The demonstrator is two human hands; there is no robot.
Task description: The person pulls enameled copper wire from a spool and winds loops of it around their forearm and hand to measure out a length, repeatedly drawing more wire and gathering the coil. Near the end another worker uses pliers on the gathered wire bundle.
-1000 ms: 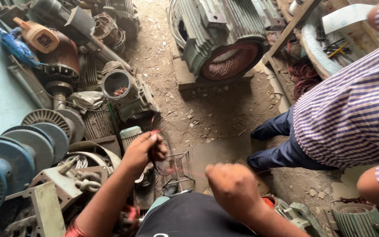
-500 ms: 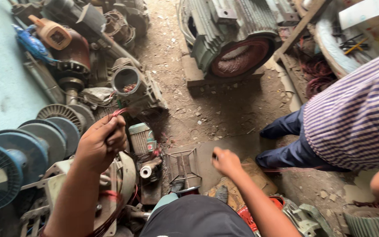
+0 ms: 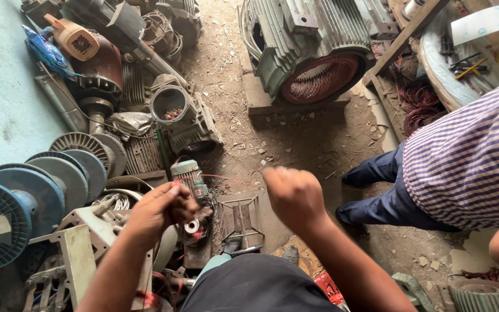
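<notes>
Far ahead of both hands, a big green finned motor housing (image 3: pixel 304 43) lay on a wooden block, its open end showing copper windings. To the right of the right hand, well apart, a second person in a striped shirt (image 3: pixel 469 159) and dark blue trousers crouched on the dirt floor (image 3: pixel 295 138). Left of the left hand, blue-grey wire spools (image 3: pixel 27 202) stood packed against one another, and beyond them, further forward, a smaller open grey motor casing (image 3: pixel 174 110) sat among scrap parts. Between the two hands, a little below them, a small metal frame (image 3: pixel 241 216) lay flat on the floor.

The left hand (image 3: pixel 160 211) was closed in a fist, its grip pinched on thin red wire (image 3: pixel 226 180); just ahead of its knuckles, almost touching, stood a small green motor (image 3: pixel 189 176) with coloured strands tangled around it. The red wire ran from there rightward toward the other hand, a fine line just above the floor. The right hand (image 3: pixel 295 196) was raised and curled into a fist too, blurred; its grip was closed, but whether the wire's end was inside it could not be told.
</notes>
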